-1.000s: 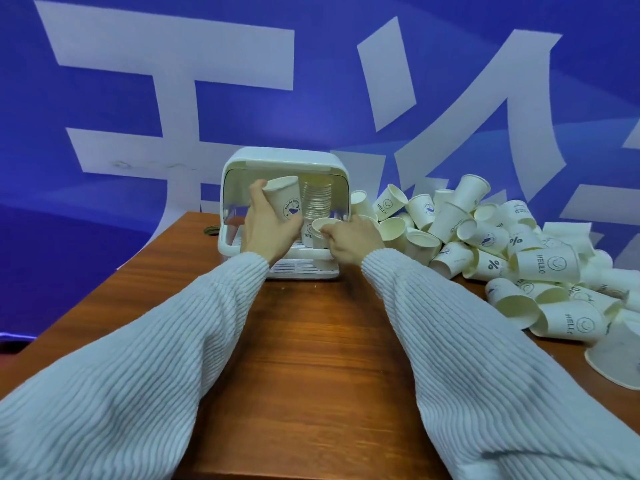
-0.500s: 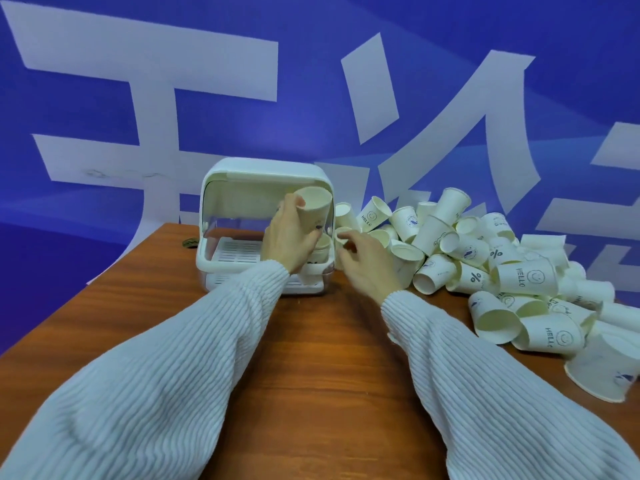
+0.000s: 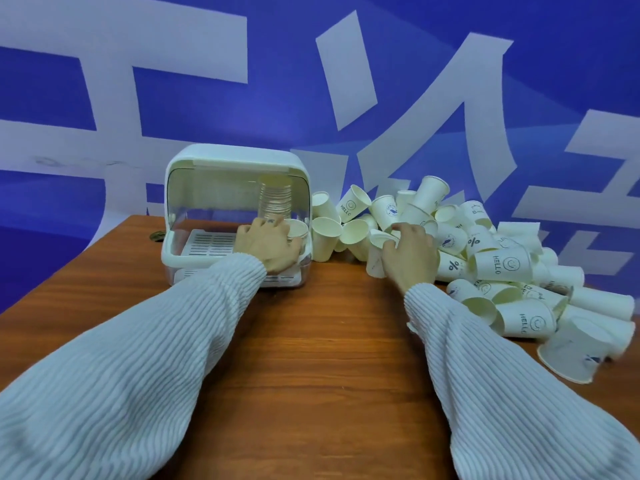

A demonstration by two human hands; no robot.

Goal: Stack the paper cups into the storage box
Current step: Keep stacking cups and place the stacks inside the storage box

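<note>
the storage box [image 3: 194, 261] is sitting at the far left of the wooden table [image 3: 311, 358], its clear curved lid [image 3: 207, 192] swung up under the white top. inside, a slatted white tray [image 3: 211, 242] is lying on the floor of the box, bare on its left part. at the right end a tall stack of nested cups [image 3: 275, 199] is standing upright, seen through the lid, and a shorter cup [image 3: 297, 229] is standing in front of it with its mouth facing up.

the left hand [image 3: 266, 242] is reaching into the box opening, its fingers lying over the tray and against the shorter cup; whether they are actually holding it i cannot tell.

the right hand [image 3: 410, 252] is sitting on the near edge of the pile of loose paper cups [image 3: 485, 258], which is sprawling across the right of the table just beside the box. its fingers are curling around a cup lying on its side [image 3: 377, 252]. both arms are wearing white ribbed sleeves [image 3: 138, 375].
</note>
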